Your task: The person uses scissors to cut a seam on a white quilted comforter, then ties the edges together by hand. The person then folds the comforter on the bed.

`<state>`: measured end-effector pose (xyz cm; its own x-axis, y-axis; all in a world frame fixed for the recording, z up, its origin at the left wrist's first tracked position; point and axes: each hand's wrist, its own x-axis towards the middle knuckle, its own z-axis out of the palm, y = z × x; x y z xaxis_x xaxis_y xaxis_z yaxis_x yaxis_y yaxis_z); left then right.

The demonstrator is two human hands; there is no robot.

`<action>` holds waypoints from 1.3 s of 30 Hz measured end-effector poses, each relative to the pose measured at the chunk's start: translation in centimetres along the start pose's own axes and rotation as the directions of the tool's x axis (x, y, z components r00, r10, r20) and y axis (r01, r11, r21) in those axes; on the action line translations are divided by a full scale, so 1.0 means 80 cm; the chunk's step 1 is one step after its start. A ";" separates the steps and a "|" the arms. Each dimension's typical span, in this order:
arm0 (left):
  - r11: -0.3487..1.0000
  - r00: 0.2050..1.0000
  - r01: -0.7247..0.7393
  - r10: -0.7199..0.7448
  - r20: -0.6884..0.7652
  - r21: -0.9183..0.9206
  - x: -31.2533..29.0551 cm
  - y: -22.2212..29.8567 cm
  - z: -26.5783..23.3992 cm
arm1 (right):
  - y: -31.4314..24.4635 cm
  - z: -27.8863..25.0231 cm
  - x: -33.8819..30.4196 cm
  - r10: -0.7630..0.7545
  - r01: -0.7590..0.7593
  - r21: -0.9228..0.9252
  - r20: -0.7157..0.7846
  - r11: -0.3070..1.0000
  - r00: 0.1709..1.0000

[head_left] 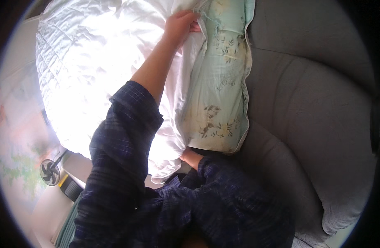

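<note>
A white quilt (95, 78), washed out by bright light, spreads across the upper left, with stitched lines along its left edge. At its far right edge, my left hand (181, 28) is closed, fingers curled on the white cloth beside a thin pale cord. My right hand (191, 158) is at the quilt's near right corner, closed on the edge; its fingertips are hidden by the fabric. Right of the quilt lies a pale green floral cloth (223, 91) with printed leaves and a wavy light border. The quilt's edge runs along its left side.
A grey padded sofa (305, 103) fills the right side. At the lower left are a small dark fan (50, 172), a yellow and black object (70, 188) and folded green fabric (69, 223). A wall with a faint coloured picture (18, 144) stands left.
</note>
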<state>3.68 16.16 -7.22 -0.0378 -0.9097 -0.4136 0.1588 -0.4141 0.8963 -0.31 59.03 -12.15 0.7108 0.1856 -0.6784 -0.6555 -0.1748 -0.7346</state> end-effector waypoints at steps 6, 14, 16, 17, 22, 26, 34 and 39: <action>0.991 0.996 0.076 -0.080 -0.033 -0.106 -0.005 0.009 0.015 | 0.015 0.009 -0.014 0.026 -0.026 0.052 -0.007 0.998 1.000; 0.995 0.997 0.073 -0.072 0.019 -0.065 -0.011 0.014 0.020 | -0.004 -0.058 -0.171 -0.219 0.297 0.327 -0.254 0.897 0.942; 1.000 1.000 0.010 -0.010 -0.011 -0.007 -0.021 0.017 0.010 | -0.018 -0.137 -0.266 -0.403 0.562 0.345 -0.434 0.752 0.806; 0.999 1.000 0.012 -0.012 0.001 -0.040 -0.019 0.016 0.027 | -0.014 -0.156 -0.292 -0.406 0.655 0.378 -0.555 0.655 0.726; 0.996 0.993 -0.089 0.089 -0.080 0.001 -0.036 -0.001 0.008 | 0.008 -0.279 -0.346 0.225 0.822 0.543 -0.834 0.172 0.504; 0.952 0.996 -0.079 0.064 0.059 0.294 -0.091 0.045 0.060 | 0.114 -0.339 -0.310 0.459 0.903 0.200 -0.889 0.380 0.004; 0.936 0.989 -0.001 -0.051 0.138 0.352 -0.152 0.066 0.077 | 0.126 -0.362 -0.286 0.539 0.966 0.078 -0.839 0.245 -0.069; 0.931 0.987 -0.141 0.106 0.121 0.338 -0.126 0.061 0.093 | 0.162 -0.351 -0.287 0.402 0.965 0.186 -0.910 0.185 0.098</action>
<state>-2.49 23.08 2.52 -0.1399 -0.9454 -0.2942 -0.1803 -0.2678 0.9464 -18.00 25.34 -6.01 0.0383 -0.9323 -0.3596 0.5175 0.3264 -0.7910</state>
